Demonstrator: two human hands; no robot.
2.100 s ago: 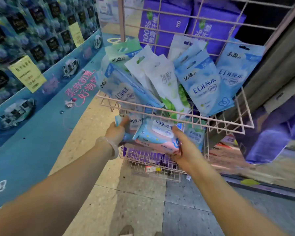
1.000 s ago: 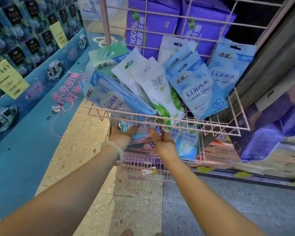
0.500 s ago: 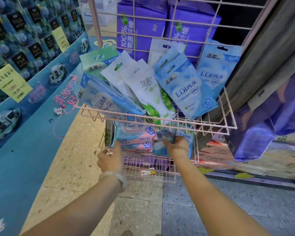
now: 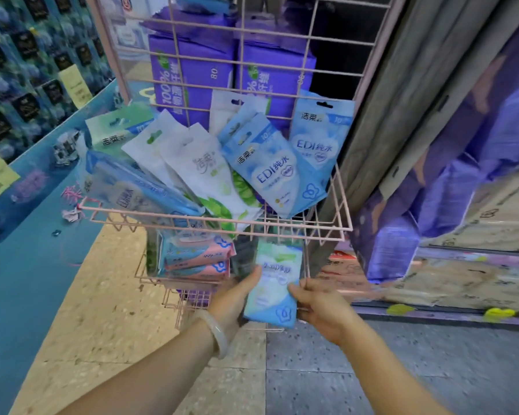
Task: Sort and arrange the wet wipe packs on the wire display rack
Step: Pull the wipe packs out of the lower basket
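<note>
A pink wire display rack [image 4: 340, 205] stands in front of me. Its upper basket holds several blue EDI wipe packs [image 4: 271, 169], white-and-green packs [image 4: 204, 172] and a blue pack [image 4: 132, 193] lying on its side. On the lower shelf lies a stack of pink-and-blue wipe packs [image 4: 197, 254]. My left hand [image 4: 232, 298] and my right hand [image 4: 319, 304] both grip one light blue-green wipe pack [image 4: 274, 283], upright at the front of the lower shelf, right of the stack.
Purple tissue packages [image 4: 192, 76] stand behind the rack's back grid. A blue display platform [image 4: 27, 235] with yellow price tags runs along the left. Purple bales [image 4: 432, 205] and cardboard boxes [image 4: 477, 265] sit at the right. The floor is speckled tile.
The pink-and-blue packs that both hands carried now lie stacked on the lower shelf. My left hand crossed to the right, and both hands now hold a light blue-green pack drawn forward.
</note>
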